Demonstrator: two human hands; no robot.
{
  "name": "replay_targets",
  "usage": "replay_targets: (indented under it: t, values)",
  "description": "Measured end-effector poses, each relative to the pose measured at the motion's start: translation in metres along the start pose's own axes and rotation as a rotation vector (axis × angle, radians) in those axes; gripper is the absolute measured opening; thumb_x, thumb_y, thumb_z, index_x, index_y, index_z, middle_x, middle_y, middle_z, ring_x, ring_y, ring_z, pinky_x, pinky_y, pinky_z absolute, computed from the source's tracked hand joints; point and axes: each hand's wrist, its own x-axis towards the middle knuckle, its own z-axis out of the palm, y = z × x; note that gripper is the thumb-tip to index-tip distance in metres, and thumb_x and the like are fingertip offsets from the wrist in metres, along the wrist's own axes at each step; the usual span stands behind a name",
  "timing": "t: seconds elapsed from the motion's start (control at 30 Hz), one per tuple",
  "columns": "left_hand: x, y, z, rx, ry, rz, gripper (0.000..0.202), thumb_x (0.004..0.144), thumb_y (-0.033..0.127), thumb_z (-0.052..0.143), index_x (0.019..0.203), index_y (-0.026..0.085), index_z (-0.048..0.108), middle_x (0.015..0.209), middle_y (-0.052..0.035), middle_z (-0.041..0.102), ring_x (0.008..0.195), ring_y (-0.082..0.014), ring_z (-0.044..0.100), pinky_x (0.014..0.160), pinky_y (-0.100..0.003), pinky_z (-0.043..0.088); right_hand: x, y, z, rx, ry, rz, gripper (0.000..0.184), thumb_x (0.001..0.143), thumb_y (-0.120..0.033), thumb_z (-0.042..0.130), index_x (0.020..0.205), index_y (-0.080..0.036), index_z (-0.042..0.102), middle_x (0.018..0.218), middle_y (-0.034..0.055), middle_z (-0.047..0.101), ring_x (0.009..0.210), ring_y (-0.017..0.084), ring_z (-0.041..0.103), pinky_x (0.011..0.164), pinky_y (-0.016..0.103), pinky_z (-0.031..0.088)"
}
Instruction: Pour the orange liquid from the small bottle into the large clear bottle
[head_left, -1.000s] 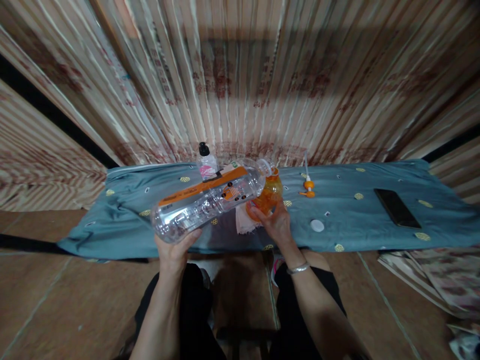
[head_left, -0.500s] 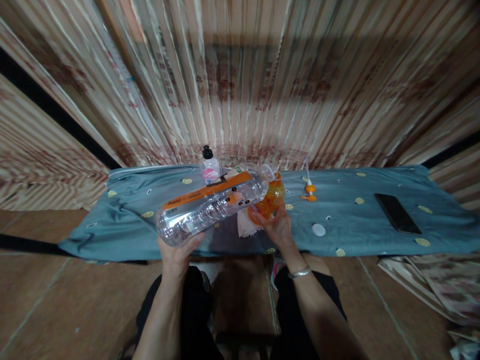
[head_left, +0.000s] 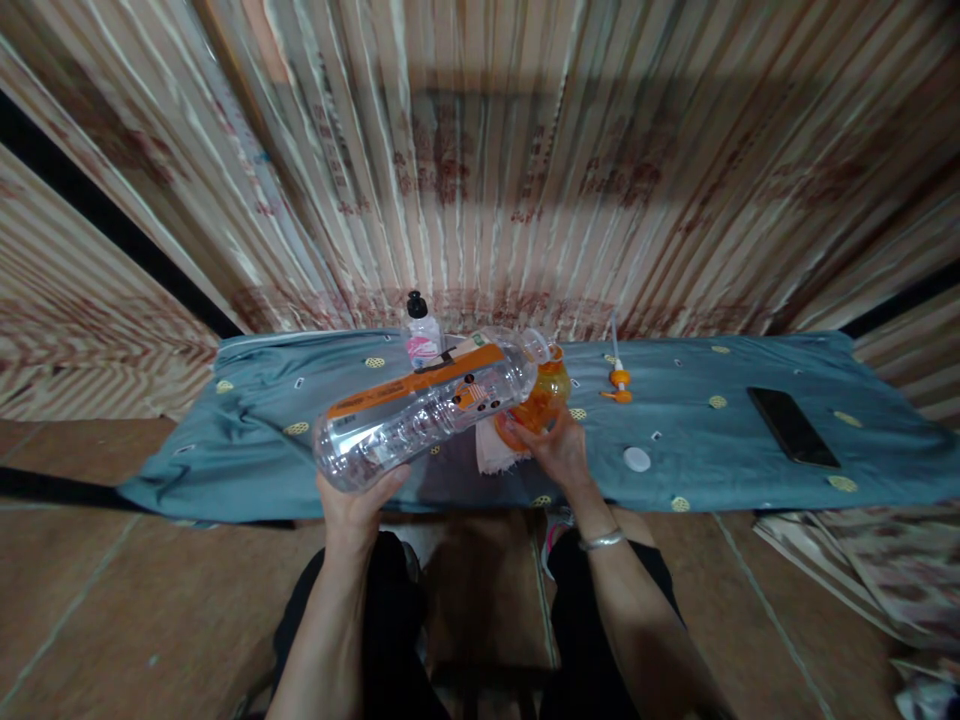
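Over the cloth (head_left: 262,450), the clear bottle (head_left: 420,410) lies tilted with its mouth at the orange bottle (head_left: 546,392), seemingly to pour, its base cupped in the left hand (head_left: 356,505) while the right hand (head_left: 559,450) wraps the orange bottle, steadying it, beside a loose cap (head_left: 637,459).

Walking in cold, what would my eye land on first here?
The big clear bottle with an orange label, tipped sideways in the left hand at the middle, its mouth at a small orange bottle gripped by the right hand. Beneath them spreads a blue cloth; a black phone lies far right on it.
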Motion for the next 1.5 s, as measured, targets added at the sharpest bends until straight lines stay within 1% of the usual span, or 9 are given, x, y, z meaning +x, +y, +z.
replay_targets:
  t: [0.2,0.37,0.57,0.77,0.93,1.07,1.17,1.3,1.5]
  values:
    - [0.001,0.001,0.000,0.015,0.000,0.000,0.118,0.041,0.041,0.107,0.144,0.029,0.051,0.143,-0.0123,0.065,0.131,-0.0350,0.067,0.094,-0.038,0.065,-0.003,0.001,0.003,-0.016,0.012,0.029,0.075,0.074,-0.074,0.074,0.122,-0.018,0.065,0.100,0.0152,0.081,0.092,0.036,0.079,0.077,0.048,0.064]
    - [0.001,0.001,0.001,0.027,0.011,-0.002,0.119,0.040,0.043,0.106,0.145,0.030,0.051,0.139,-0.0114,0.068,0.119,-0.0320,0.072,0.091,-0.039,0.065,-0.003,0.004,0.005,-0.045,-0.011,0.042,0.078,0.074,-0.075,0.072,0.126,-0.018,0.062,0.103,0.0171,0.080,0.096,0.038,0.079,0.080,0.051,0.064]
    - [0.001,0.003,0.002,0.006,0.009,0.039,0.111,0.042,0.041,0.107,0.142,0.029,0.058,0.137,-0.0102,0.070,0.110,-0.0279,0.074,0.087,-0.035,0.065,-0.003,0.008,0.008,-0.028,0.048,-0.006,0.075,0.074,-0.075,0.074,0.121,-0.017,0.065,0.098,0.0150,0.081,0.089,0.035,0.080,0.076,0.048,0.064]
    - [0.000,0.002,0.003,0.019,0.020,0.030,0.116,0.042,0.044,0.107,0.145,0.030,0.054,0.141,-0.0110,0.068,0.123,-0.0317,0.071,0.090,-0.036,0.065,-0.003,0.012,0.009,-0.005,0.039,-0.002,0.069,0.074,-0.068,0.077,0.120,-0.017,0.066,0.100,0.0142,0.081,0.091,0.035,0.080,0.079,0.047,0.064]
    - [0.001,0.003,0.002,0.031,0.008,0.036,0.113,0.043,0.046,0.106,0.143,0.029,0.056,0.137,-0.0096,0.070,0.119,-0.0292,0.073,0.091,-0.033,0.065,-0.002,0.010,0.008,0.017,0.043,0.014,0.069,0.071,-0.069,0.078,0.118,-0.019,0.065,0.102,0.0144,0.082,0.092,0.035,0.080,0.079,0.052,0.065]
    - [0.001,0.005,0.004,0.017,0.005,0.042,0.110,0.042,0.045,0.107,0.140,0.028,0.059,0.135,-0.0088,0.071,0.117,-0.0275,0.073,0.092,-0.033,0.064,-0.002,0.004,0.007,-0.026,0.020,0.054,0.068,0.070,-0.061,0.083,0.119,-0.017,0.064,0.104,0.0187,0.081,0.095,0.037,0.080,0.083,0.054,0.065]
    - [0.001,0.007,0.006,0.005,0.010,0.036,0.111,0.041,0.046,0.107,0.140,0.028,0.060,0.134,-0.0089,0.071,0.109,-0.0254,0.075,0.088,-0.031,0.064,-0.002,0.002,0.005,-0.094,-0.013,0.099,0.065,0.070,-0.057,0.084,0.118,-0.017,0.063,0.101,0.0198,0.081,0.094,0.039,0.079,0.084,0.056,0.064]
    - [0.000,0.008,0.007,0.031,0.031,0.031,0.112,0.040,0.048,0.106,0.140,0.028,0.059,0.137,-0.0101,0.070,0.110,-0.0269,0.075,0.086,-0.032,0.065,-0.001,0.003,0.004,-0.090,-0.025,0.097,0.067,0.070,-0.060,0.082,0.117,-0.015,0.064,0.102,0.0225,0.081,0.095,0.041,0.079,0.082,0.056,0.064]
    - [0.000,0.006,0.003,0.029,-0.003,0.051,0.107,0.044,0.044,0.106,0.139,0.027,0.061,0.135,-0.0093,0.070,0.115,-0.0267,0.073,0.094,-0.033,0.063,-0.003,0.004,0.007,-0.068,0.032,0.059,0.071,0.070,-0.067,0.079,0.119,-0.017,0.065,0.101,0.0204,0.081,0.093,0.040,0.079,0.079,0.053,0.064]
